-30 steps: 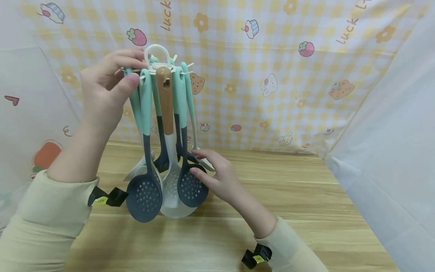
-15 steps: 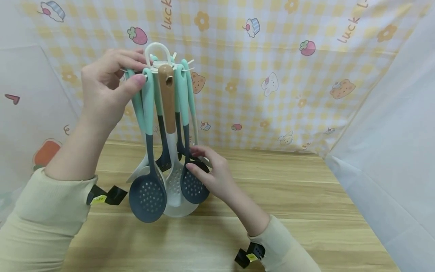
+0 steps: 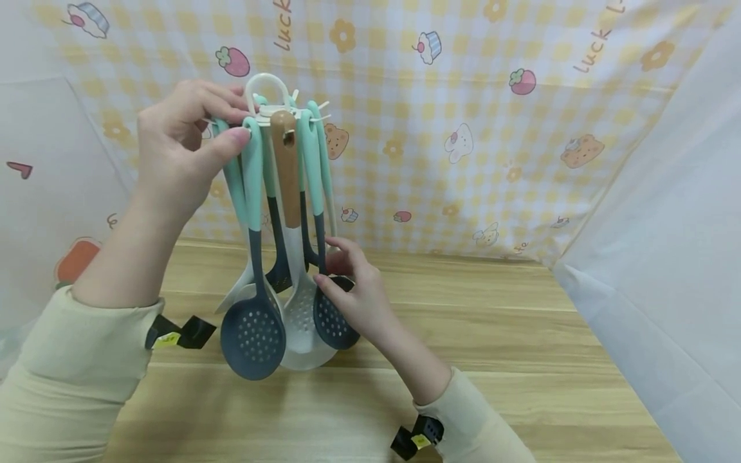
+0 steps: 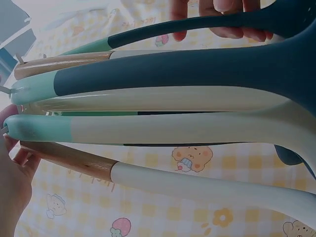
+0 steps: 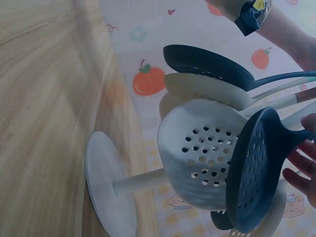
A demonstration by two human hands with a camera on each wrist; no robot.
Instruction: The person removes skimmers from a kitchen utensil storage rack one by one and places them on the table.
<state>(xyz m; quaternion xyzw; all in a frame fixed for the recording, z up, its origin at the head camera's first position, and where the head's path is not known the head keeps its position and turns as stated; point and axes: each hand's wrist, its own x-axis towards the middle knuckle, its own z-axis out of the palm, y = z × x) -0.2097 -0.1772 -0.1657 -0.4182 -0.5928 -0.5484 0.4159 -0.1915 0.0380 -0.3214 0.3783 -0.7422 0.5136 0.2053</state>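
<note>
A white utensil rack, with a loop on top, stands on the table bearing several hung kitchen tools. At its upper left, my left hand grips the rack's hook ring, its thumb by the mint handle top of a dark skimmer. My right hand pinches the neck of a smaller dark skimmer at the lower right; this one hangs tilted. Between them hangs a white slotted spoon with a brown handle. In the right wrist view, the perforated bowl of the held skimmer faces sideways.
The rack's round white base and post rest on the wooden table. A yellow checked cloth hangs behind. White cloth walls stand at the sides. More pale and dark utensils hang at the rack's back.
My right hand has moved slightly left and up, from the skimmer's bowl to its neck, turning the skimmer. The hung tools have shifted a little right; my left thumb has moved right slightly.
</note>
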